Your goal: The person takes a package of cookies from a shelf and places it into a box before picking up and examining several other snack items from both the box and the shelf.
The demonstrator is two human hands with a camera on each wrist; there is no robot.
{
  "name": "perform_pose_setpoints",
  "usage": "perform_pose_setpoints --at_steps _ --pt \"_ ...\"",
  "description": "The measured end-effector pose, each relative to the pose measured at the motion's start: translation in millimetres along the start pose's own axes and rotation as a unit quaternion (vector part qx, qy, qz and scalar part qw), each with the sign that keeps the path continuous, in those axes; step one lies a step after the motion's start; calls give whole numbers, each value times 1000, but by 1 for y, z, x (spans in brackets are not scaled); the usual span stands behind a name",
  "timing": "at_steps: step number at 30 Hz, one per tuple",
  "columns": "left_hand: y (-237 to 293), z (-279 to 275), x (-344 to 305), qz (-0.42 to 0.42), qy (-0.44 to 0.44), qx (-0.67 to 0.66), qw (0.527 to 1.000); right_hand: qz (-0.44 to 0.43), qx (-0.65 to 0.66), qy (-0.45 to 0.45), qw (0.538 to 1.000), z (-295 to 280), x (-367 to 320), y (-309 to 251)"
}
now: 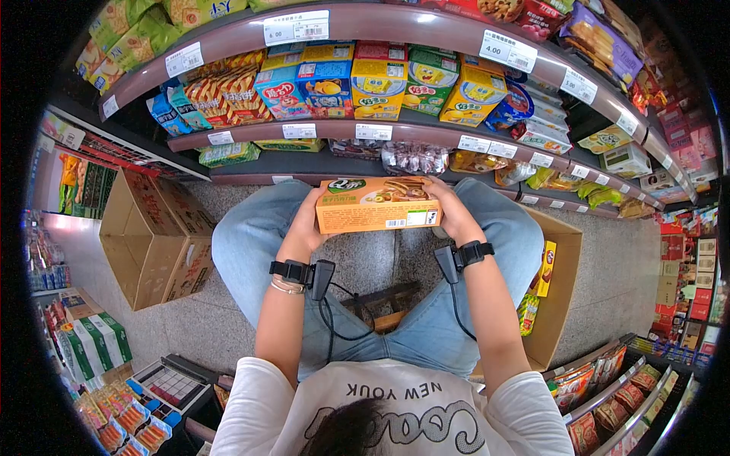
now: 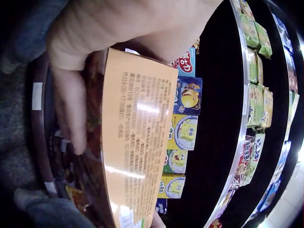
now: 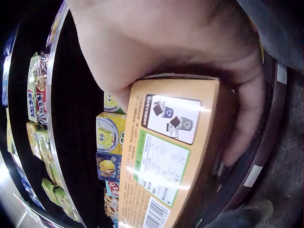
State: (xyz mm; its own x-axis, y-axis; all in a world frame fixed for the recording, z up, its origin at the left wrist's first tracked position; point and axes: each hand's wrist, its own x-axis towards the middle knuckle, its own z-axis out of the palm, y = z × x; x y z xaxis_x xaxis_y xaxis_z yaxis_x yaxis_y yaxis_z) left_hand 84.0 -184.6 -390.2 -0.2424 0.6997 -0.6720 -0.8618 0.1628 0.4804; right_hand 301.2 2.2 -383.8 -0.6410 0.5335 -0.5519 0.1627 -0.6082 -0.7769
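Note:
An orange snack box (image 1: 379, 210) spans the gap between the two hands, above the lap and in front of the lower shelves. The left hand (image 1: 306, 222) grips its left end and the right hand (image 1: 454, 214) grips its right end. Close up in the left wrist view, the box's printed side (image 2: 135, 128) faces the camera, with the left thumb and fingers around its end. On the right, the right wrist view has a recycling picture and a barcode on the box (image 3: 164, 142), the right hand wrapped over that end.
Small yellow, blue and green snack boxes (image 1: 378, 83) line the shelf ahead, above a price-tag rail (image 1: 372, 131). An open cardboard carton (image 1: 156, 243) stands on the floor at left. Another carton (image 1: 563, 289) at right holds a few packs. Crossed legs (image 1: 251, 243) flank the hands.

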Motion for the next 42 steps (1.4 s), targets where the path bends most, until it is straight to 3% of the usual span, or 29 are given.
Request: perform_pose_setpoints --at_steps 5,11,14,16,19,24,27,30,35,37,42 --pt "1 -14 11 24 -10 -51 998 13 -42 -27 999 3 -14 -9" --pt "2 -11 7 65 -31 -84 994 -96 -8 -89 991 3 -15 -9" --pt "3 -13 11 72 -54 -106 990 -215 -87 -146 962 3 -13 -9" --pt "4 -11 6 95 -90 -94 987 -187 -53 -122 973 6 -18 -14" --pt "3 -3 4 160 -50 -61 984 -148 27 -95 984 7 -12 -15" --pt "4 3 -3 200 -103 -51 973 -223 16 -77 972 12 -17 -21" --pt "5 6 -11 178 -97 -83 976 -259 27 -64 963 15 -22 -23" --pt "3 -1 -12 162 -114 -79 977 -180 94 -72 976 13 -28 -23" --pt "4 0 -16 214 -187 -10 959 -108 51 -69 991 -3 -31 -15" --pt "5 6 -28 217 -204 -4 955 -157 72 -93 981 -4 -37 -17" --pt "-3 11 -33 235 -123 58 963 -193 78 -114 971 -1 -43 -14"
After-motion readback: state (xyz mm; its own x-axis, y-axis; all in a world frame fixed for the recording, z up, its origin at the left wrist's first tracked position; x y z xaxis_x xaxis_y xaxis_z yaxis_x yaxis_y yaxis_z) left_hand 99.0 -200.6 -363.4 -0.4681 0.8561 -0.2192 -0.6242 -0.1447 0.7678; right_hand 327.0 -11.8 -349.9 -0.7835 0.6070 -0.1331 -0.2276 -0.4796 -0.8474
